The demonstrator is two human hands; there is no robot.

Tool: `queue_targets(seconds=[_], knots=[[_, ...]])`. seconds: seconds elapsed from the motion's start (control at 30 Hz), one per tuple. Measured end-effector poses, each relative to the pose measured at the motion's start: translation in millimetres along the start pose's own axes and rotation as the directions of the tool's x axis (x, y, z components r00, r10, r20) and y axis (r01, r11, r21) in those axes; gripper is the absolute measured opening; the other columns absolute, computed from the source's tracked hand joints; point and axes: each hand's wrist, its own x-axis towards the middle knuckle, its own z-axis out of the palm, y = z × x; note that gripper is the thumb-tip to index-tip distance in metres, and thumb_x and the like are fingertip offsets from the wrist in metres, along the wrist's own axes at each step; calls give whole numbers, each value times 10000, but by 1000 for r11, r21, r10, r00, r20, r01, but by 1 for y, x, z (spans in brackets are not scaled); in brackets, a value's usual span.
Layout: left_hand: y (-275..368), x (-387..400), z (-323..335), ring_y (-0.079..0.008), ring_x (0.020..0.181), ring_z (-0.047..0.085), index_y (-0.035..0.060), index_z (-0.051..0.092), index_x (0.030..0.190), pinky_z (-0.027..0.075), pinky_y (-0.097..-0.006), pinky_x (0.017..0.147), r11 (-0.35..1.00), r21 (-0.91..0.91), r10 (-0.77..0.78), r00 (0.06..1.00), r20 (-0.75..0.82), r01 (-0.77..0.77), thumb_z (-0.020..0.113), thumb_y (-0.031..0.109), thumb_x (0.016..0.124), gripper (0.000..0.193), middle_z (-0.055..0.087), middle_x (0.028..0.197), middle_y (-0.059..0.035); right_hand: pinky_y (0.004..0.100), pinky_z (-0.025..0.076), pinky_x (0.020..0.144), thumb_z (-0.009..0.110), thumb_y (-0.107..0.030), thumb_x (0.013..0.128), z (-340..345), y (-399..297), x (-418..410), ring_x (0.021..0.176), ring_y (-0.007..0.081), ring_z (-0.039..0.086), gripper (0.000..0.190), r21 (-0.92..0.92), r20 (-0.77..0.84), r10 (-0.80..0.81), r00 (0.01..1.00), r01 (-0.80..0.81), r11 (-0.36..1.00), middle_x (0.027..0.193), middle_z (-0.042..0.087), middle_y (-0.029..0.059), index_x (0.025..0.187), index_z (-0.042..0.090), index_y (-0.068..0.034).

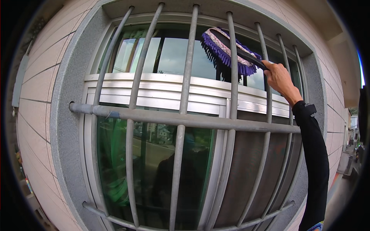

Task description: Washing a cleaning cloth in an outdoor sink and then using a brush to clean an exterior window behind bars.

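My right hand point(279, 79), in a black sleeve, grips the black handle point(249, 56) of a duster. Its flat head has purple fringe point(219, 57) and a pink patterned band point(217, 39). The head is behind one vertical metal bar point(233, 69), against or close to the upper window pane point(173, 55); I cannot tell whether it touches the glass. Dark strands hang below the purple fringe, perhaps partly a reflection. My left hand is out of view.
Grey vertical bars point(189, 57) and a thick horizontal bar point(156, 115) stand before the window. Below the white metal frame point(162, 95) are a sliding glass pane point(153, 173) and a dark mesh screen point(251, 150). A stone surround point(68, 130) edges the tiled wall point(37, 115).
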Motion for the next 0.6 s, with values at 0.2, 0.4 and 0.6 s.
queue_targets(seconds=[0.2,0.4,0.6], knots=[[-37,5,2,-61,748,470,55,454,1208,408,-202,615,975,-181,-130,992,-6,126,486,-98,819,419,483,881,10,400,466,771,558,5,822,51,-10,56,739,384,596,374,366,67,-288,955,245,898,930,610,283,1195,565,-23],[8,-1,8,-69,689,447,64,450,1240,392,-197,585,981,-171,-99,994,-36,92,443,82,955,285,477,850,8,382,478,762,542,64,809,35,-5,46,758,313,615,446,284,139,-429,892,379,881,966,643,220,1232,558,-73],[-3,2,2,-73,693,450,65,449,1243,395,-200,587,928,-320,-195,981,17,191,443,105,960,286,478,850,5,441,470,676,570,46,782,29,22,15,672,353,584,530,-18,-37,-146,989,146,989,789,618,236,1275,528,-144]])
